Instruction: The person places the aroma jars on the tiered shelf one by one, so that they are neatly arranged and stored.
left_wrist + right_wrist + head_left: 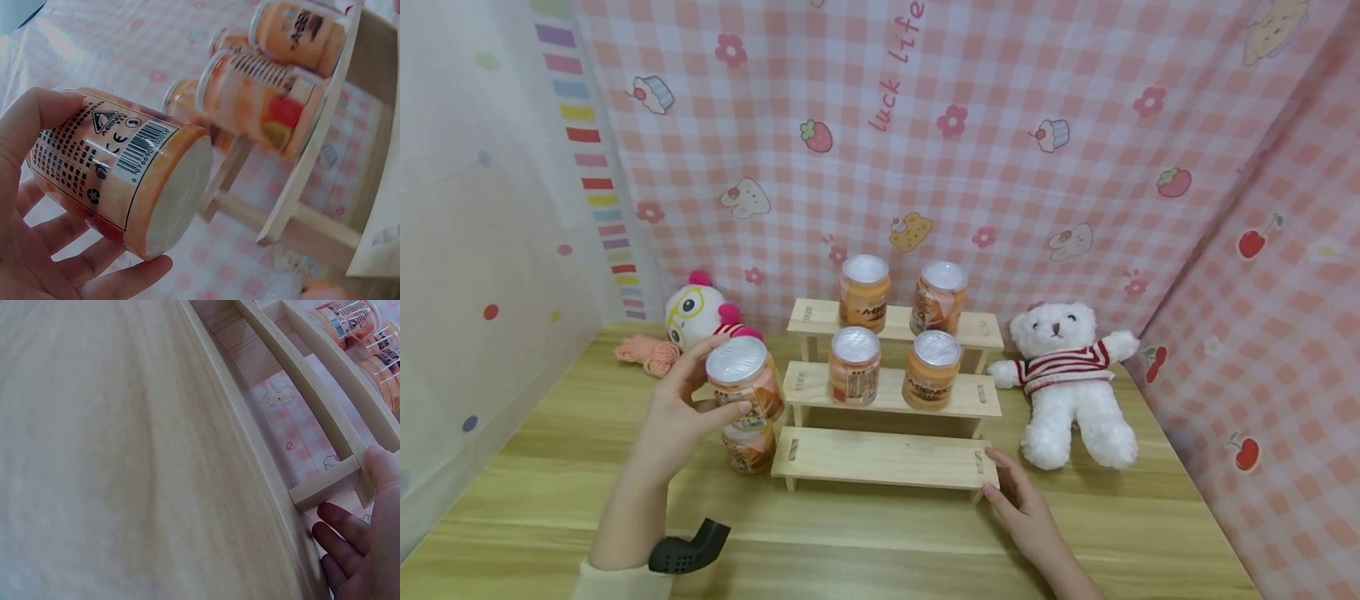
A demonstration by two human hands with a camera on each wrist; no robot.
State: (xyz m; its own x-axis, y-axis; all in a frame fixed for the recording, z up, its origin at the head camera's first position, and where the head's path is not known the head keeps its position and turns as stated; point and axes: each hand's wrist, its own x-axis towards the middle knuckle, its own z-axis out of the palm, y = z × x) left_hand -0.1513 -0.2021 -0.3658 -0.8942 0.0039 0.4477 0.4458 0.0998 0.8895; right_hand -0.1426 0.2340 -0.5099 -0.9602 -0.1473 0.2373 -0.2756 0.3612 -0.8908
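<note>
Left of rack [883,457], can [743,379] in left grip [681,412]; right grip [1022,500] flat, holding 0.

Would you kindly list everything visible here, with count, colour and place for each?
Held can: one, orange with a silver top, in the left hand, above the table.
Can on the table: one, orange, just under the held can, left of the rack.
Cans on the rack: four, orange with silver tops, two on the top step, two on the middle step.
Stepped rack: one, pale wood, centre of the table; bottom step bare.
White teddy bear: one, striped jumper, right of the rack.
Plush toy: one, white with pink, left rear.
Table: one, light wood.
Left hand: grips the held can.
Right hand: fingertips touch the rack's bottom right corner.
</note>
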